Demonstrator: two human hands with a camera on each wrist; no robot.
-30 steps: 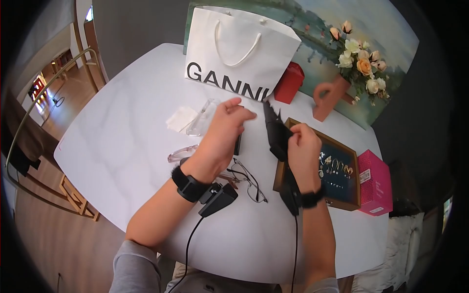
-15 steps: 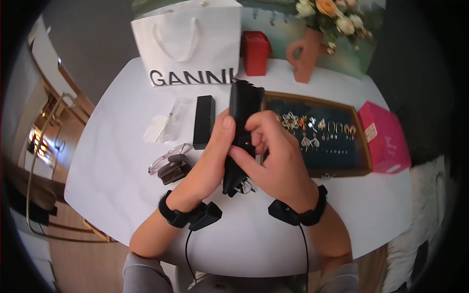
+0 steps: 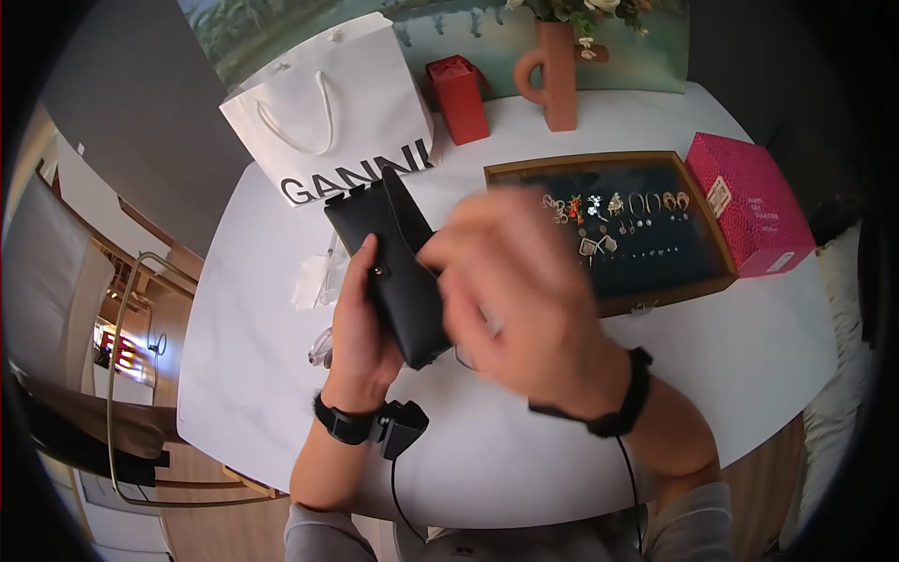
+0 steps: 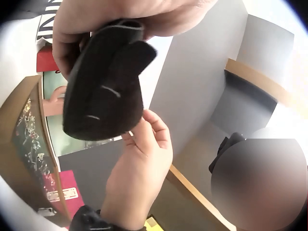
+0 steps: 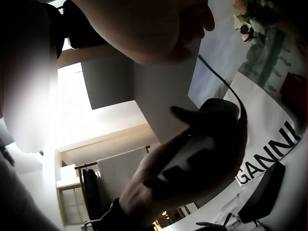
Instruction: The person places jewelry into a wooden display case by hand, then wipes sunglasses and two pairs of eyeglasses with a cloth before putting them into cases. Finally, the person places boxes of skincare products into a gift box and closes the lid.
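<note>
My left hand holds a black leather glasses case tilted above the table, thumb along its front beside a small metal snap. The case's flap stands away from the body, arching toward my right hand in the right wrist view. That right hand is blurred, its bent fingers close by the flap side of the case; I cannot tell whether they pinch it. From the left wrist, the case's folded end shows, with the right hand right behind it.
Behind stand a white paper bag, a red box and a terracotta vase. A framed jewellery tray lies at right beside a pink box. Pinkish glasses lie left, partly hidden. A black box shows in the right wrist view.
The right hand has brought the case over from the right and the left hand has taken hold of it. Its snapped flap has come undone, and the case has shifted left.
</note>
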